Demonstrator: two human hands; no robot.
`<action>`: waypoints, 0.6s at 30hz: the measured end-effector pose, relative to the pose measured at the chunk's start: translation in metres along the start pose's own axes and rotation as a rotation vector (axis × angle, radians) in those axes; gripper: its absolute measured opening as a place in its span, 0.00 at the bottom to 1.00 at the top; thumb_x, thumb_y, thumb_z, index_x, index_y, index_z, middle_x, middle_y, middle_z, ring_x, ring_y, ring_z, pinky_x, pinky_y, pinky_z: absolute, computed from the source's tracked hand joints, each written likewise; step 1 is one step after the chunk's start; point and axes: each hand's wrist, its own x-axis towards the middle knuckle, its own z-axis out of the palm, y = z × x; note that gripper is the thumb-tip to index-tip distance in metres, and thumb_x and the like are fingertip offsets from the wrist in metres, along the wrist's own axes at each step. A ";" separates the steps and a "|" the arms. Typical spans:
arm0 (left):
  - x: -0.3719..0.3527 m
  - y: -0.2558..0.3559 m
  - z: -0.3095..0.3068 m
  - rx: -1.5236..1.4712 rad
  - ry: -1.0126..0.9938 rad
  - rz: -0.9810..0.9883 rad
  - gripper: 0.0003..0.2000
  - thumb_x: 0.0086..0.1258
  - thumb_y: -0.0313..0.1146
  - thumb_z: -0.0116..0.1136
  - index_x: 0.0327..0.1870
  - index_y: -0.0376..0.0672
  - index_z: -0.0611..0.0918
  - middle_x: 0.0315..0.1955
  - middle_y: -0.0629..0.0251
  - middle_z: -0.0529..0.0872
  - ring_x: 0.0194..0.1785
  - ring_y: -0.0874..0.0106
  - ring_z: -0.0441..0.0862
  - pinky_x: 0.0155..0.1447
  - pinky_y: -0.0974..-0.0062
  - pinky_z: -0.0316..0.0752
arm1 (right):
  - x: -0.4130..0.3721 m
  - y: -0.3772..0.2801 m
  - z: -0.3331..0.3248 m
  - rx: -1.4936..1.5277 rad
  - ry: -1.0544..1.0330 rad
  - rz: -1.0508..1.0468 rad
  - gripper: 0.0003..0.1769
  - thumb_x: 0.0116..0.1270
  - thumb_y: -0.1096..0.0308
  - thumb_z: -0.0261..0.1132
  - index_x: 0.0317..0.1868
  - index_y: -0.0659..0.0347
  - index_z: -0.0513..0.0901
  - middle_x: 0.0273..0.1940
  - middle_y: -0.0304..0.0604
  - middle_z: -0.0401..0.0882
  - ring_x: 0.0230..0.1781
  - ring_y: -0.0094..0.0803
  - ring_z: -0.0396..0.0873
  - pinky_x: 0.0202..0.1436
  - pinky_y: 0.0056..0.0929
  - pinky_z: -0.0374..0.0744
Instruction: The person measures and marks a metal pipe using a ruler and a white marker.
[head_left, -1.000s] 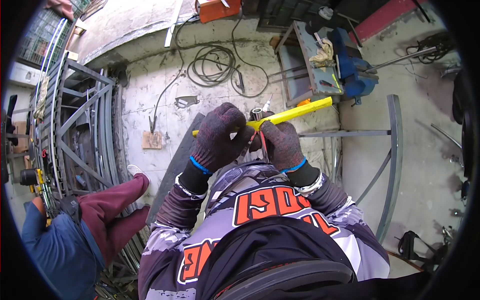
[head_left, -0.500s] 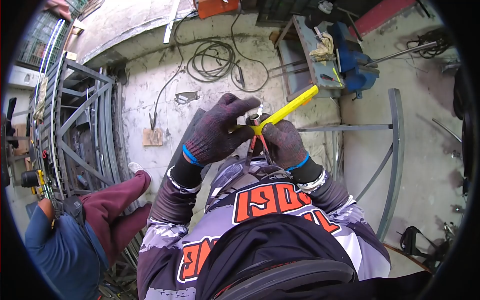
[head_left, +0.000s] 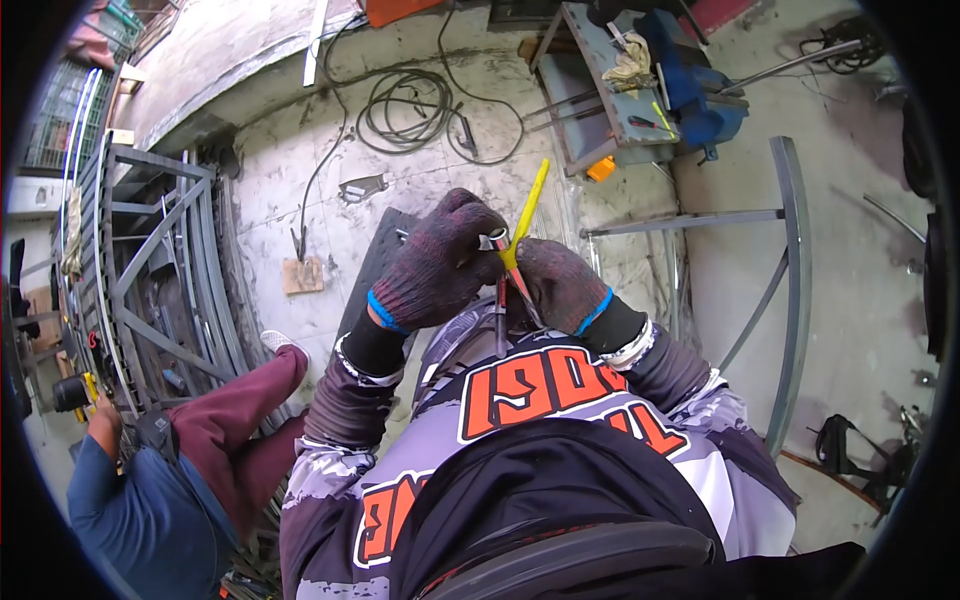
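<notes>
My left hand (head_left: 440, 262), in a dark knit glove with a blue cuff, has its fingers curled in at chest height. Its fingertips close around a short dark tube with a shiny round end (head_left: 495, 240). My right hand (head_left: 566, 284), gloved the same way, pinches the base of a long yellow strip (head_left: 532, 200) that points up and away. Below the strip, a red-and-silver slender piece (head_left: 517, 283) hangs between the hands. Beside it is a dark stick-like piece (head_left: 501, 318). I cannot tell what kind of tool these parts belong to.
A blue vise (head_left: 695, 85) sits on a metal stand at the upper right. Cable coils (head_left: 405, 110) lie on the floor ahead. A welded steel frame (head_left: 790, 290) stands at right, a metal rack (head_left: 160, 260) at left. Another person (head_left: 160, 510) is at lower left.
The yellow strip has swung from leaning far right to nearly upright, showing a narrower side. My left fingers have curled in towards the tube. The other person's hand has risen near a black-and-yellow tool.
</notes>
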 end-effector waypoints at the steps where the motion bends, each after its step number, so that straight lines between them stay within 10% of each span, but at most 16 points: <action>1: 0.002 -0.005 -0.001 0.110 0.024 0.118 0.19 0.54 0.21 0.72 0.48 0.40 0.80 0.48 0.58 0.79 0.49 0.60 0.80 0.53 0.63 0.76 | 0.001 -0.001 -0.001 0.002 0.007 -0.001 0.14 0.73 0.71 0.60 0.56 0.66 0.79 0.42 0.54 0.84 0.42 0.52 0.85 0.44 0.40 0.83; 4: 0.008 -0.004 -0.005 0.238 0.044 0.292 0.19 0.52 0.21 0.73 0.45 0.41 0.79 0.56 0.55 0.80 0.61 0.54 0.78 0.64 0.59 0.73 | 0.003 -0.007 -0.005 -0.349 -0.004 -0.196 0.14 0.72 0.72 0.61 0.56 0.65 0.79 0.39 0.51 0.83 0.39 0.46 0.84 0.44 0.37 0.82; 13: 0.014 -0.015 -0.016 0.195 -0.111 0.289 0.16 0.56 0.26 0.75 0.42 0.44 0.80 0.50 0.56 0.84 0.71 0.50 0.72 0.72 0.50 0.62 | 0.005 -0.013 0.005 0.177 -0.057 0.035 0.10 0.78 0.67 0.60 0.54 0.60 0.81 0.35 0.35 0.80 0.35 0.28 0.79 0.40 0.27 0.79; 15: 0.012 -0.018 -0.013 0.210 -0.108 0.266 0.15 0.56 0.26 0.74 0.41 0.43 0.79 0.47 0.57 0.84 0.70 0.51 0.74 0.71 0.51 0.64 | 0.007 -0.012 -0.002 1.081 0.061 0.819 0.12 0.79 0.65 0.58 0.54 0.62 0.82 0.35 0.36 0.80 0.34 0.27 0.80 0.40 0.26 0.79; 16: 0.011 -0.021 -0.011 0.174 -0.057 0.283 0.15 0.56 0.25 0.74 0.42 0.43 0.79 0.45 0.57 0.83 0.67 0.52 0.76 0.68 0.52 0.66 | 0.006 -0.014 -0.003 1.083 0.064 0.816 0.12 0.79 0.65 0.58 0.54 0.62 0.82 0.35 0.36 0.80 0.34 0.27 0.80 0.40 0.26 0.79; 18: 0.008 -0.020 -0.007 0.138 -0.007 0.299 0.15 0.57 0.25 0.74 0.43 0.42 0.80 0.43 0.58 0.83 0.64 0.52 0.77 0.65 0.54 0.69 | 0.005 -0.019 -0.007 -0.005 -0.051 0.304 0.16 0.76 0.59 0.62 0.52 0.64 0.82 0.38 0.41 0.81 0.34 0.29 0.81 0.40 0.28 0.80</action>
